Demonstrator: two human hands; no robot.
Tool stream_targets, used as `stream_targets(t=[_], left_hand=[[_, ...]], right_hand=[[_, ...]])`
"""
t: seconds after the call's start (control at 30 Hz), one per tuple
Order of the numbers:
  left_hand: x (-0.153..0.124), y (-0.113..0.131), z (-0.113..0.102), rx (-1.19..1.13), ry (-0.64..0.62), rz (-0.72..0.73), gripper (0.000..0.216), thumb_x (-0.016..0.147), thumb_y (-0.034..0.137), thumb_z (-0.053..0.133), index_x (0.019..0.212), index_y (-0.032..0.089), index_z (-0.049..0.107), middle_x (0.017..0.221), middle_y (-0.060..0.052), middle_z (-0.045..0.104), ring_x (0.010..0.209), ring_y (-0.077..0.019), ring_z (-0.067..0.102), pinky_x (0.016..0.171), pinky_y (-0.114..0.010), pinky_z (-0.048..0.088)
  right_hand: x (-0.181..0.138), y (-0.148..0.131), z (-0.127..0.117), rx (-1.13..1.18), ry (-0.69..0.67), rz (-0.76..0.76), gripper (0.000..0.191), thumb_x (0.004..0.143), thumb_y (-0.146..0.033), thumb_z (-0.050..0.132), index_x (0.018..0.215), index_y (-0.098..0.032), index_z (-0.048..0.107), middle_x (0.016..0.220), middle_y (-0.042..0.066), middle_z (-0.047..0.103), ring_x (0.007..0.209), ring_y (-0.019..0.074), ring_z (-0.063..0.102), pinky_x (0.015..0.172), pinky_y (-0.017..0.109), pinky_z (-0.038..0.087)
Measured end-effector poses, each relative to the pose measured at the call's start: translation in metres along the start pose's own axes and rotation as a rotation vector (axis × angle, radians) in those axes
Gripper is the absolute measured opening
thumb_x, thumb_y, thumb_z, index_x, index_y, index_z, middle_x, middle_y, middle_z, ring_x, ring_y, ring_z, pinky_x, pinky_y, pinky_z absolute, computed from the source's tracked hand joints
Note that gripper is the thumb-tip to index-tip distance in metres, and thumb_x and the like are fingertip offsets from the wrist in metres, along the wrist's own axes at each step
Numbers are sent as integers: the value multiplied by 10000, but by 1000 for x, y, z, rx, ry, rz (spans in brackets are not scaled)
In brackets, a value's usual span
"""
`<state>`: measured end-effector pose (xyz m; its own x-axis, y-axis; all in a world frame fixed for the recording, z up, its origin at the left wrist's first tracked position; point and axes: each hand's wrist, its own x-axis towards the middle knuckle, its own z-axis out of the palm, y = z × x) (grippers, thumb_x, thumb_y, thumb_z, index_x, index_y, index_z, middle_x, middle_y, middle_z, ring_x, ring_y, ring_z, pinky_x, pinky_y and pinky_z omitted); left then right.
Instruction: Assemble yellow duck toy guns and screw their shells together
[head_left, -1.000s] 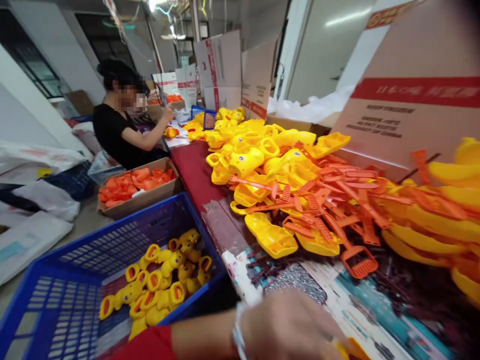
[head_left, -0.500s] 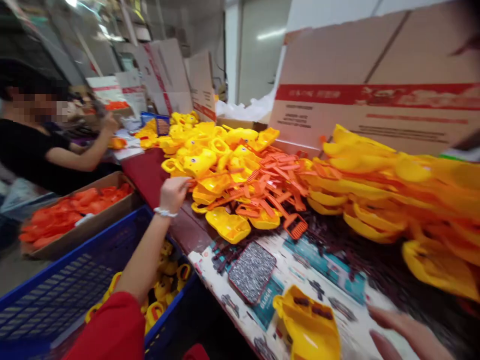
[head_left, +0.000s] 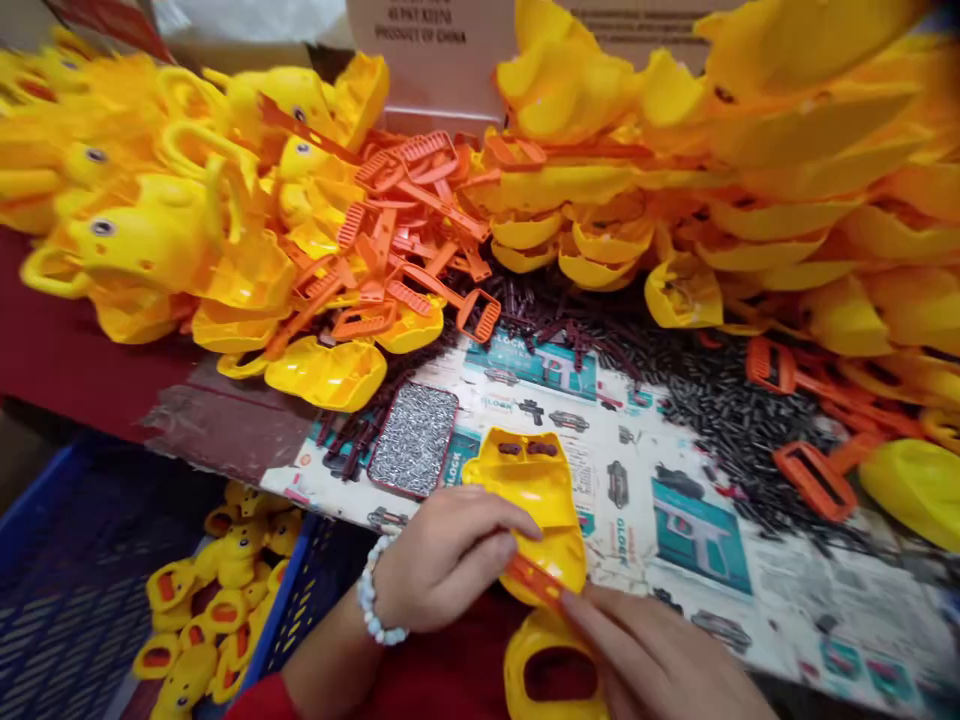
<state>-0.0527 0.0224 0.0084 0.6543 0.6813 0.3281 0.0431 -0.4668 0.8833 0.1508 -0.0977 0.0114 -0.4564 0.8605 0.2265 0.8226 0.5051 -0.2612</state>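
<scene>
A yellow plastic shell half (head_left: 525, 490) lies hollow side up at the table's front edge, with dark brown small pieces in its far end. Over its near part is an orange plastic strip (head_left: 537, 580). My left hand (head_left: 457, 550) pinches the far-left end of this strip between thumb and fingers. My right hand (head_left: 660, 650) has its fingers at the strip's other end, the thumb hidden. Below them shows the shell's yellow loop handle (head_left: 551, 665). Left of the shell stands a shallow tray of small silvery pins (head_left: 416, 438).
Orange plastic parts (head_left: 397, 230) lie heaped at the back centre. Yellow duck-like bodies (head_left: 142, 235) pile up on the left, stacked yellow shells (head_left: 720, 190) on the right. Small black pieces (head_left: 739, 440) are spread before them. A blue crate (head_left: 67, 570) with yellow figures stands lower left.
My left hand has come back from the orange and yellow pile to the shell, now with an orange strip. My right hand has moved in to meet it, and the view has turned down and right.
</scene>
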Motion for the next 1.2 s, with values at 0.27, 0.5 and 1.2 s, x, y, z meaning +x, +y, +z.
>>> stream_targets(t=[0.27, 0.5, 1.2], left_hand=[[22, -22, 19, 328, 212, -16, 346, 933, 169, 341, 1258, 166, 457, 1299, -121, 545, 1240, -220, 472, 1071, -458, 344], [23, -33, 38, 498, 169, -52, 362, 892, 88, 363, 1235, 125, 472, 1209, -124, 618, 1189, -249, 517, 1003, -448, 442], [19, -38, 44, 477, 167, 16, 402, 878, 37, 335, 1236, 140, 486, 1233, -102, 617, 1227, -235, 507, 1023, -441, 456]], right_hand=[[7, -22, 23, 142, 136, 368, 395, 1021, -170, 294, 1414, -140, 326, 1010, 85, 548, 841, 150, 579, 677, 195, 504], [17, -21, 25, -48, 146, 382, 371, 1048, -212, 233, 1362, -80, 379, 860, 71, 522, 714, 142, 553, 555, 198, 452], [22, -34, 23, -278, 27, 404, 418, 984, -125, 207, 1250, -12, 509, 782, 72, 548, 489, 138, 511, 366, 236, 370]])
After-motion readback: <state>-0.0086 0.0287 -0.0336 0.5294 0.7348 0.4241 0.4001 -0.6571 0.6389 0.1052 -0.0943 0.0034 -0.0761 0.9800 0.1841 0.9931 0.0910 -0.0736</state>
